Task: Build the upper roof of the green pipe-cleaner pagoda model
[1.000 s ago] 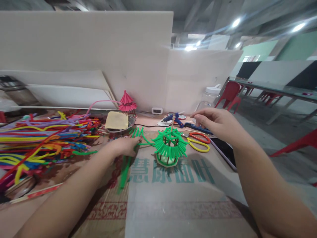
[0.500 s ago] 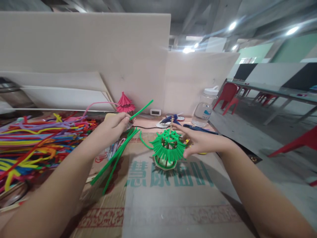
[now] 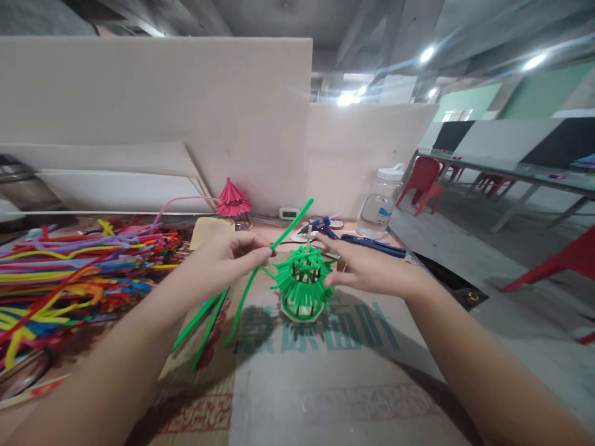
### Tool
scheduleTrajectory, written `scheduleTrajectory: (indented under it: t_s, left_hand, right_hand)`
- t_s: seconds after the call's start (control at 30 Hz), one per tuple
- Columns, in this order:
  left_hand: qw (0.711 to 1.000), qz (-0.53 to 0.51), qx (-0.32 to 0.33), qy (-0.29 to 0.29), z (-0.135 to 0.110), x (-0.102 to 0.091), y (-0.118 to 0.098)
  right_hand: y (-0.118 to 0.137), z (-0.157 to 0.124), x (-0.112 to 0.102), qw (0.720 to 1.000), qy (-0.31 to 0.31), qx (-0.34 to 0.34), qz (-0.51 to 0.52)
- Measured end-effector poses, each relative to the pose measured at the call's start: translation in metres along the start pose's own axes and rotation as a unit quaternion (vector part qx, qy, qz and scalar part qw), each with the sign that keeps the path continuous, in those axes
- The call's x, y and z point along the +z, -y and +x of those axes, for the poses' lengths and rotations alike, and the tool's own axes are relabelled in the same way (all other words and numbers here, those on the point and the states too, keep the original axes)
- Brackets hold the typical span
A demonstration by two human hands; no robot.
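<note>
A small pagoda model [image 3: 304,294] with green fuzzy pipe-cleaner roofs stands upright on the cardboard [image 3: 297,378], a thin stick rising from its top. My left hand [image 3: 237,257] is closed on a green pipe cleaner [image 3: 294,223], pinched between thumb and fingers; one end points up to the right and the other hangs toward the cardboard. Around the pagoda's right side, my right hand [image 3: 367,266] has its fingers stretched apart. Its thumb is at the roof edge; whether it touches, I cannot tell. More green pipe cleaners [image 3: 198,325] lie below my left hand.
A heap of coloured pipe cleaners [image 3: 69,272] spreads at the left. Behind stand a pink-roofed model [image 3: 232,201], a small white digital device [image 3: 289,214], a blue glue gun [image 3: 320,226] and a clear bottle [image 3: 375,207]. White boards [image 3: 153,105] wall the back.
My left hand has moved right and lower, bringing the green pipe cleaner nearer the pagoda. My right hand stays beside the pagoda. The view has shifted slightly.
</note>
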State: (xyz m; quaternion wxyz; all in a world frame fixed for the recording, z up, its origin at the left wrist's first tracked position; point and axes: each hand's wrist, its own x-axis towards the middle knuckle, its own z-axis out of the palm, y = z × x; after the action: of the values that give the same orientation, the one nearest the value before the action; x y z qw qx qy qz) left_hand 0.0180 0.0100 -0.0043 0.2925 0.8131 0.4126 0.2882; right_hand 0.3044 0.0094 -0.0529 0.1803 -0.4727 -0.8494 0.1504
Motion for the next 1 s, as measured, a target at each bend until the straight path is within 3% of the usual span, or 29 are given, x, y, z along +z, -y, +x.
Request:
scheduleTrajectory:
  t_s: [0.2, 0.33, 0.63, 0.73, 0.87, 1.0]
  left_hand:
    - [0.994, 0.007, -0.046, 0.103, -0.007, 0.004, 0.003]
    - [0.984, 0.011, -0.061, 0.167, -0.005, 0.011, 0.005]
    - [0.976, -0.006, -0.047, 0.210, -0.011, 0.026, -0.001]
    - [0.980, -0.031, -0.033, 0.194, -0.010, 0.033, -0.002]
    - [0.992, -0.069, 0.005, 0.110, -0.008, 0.044, -0.004]
    - [0.999, -0.024, 0.038, 0.019, -0.007, 0.045, -0.006]
  right_hand:
    - [0.011, -0.005, -0.025, 0.977, -0.188, 0.019, 0.097]
    - [0.019, -0.005, -0.023, 0.971, -0.210, 0.013, 0.116]
    - [0.041, -0.003, -0.005, 0.940, -0.239, -0.025, 0.240]
    - [0.046, 0.000, 0.002, 0.929, -0.255, -0.034, 0.267]
    - [0.053, 0.002, 0.010, 0.927, -0.260, -0.042, 0.267]
    - [0.042, -0.002, -0.005, 0.932, -0.269, -0.029, 0.243]
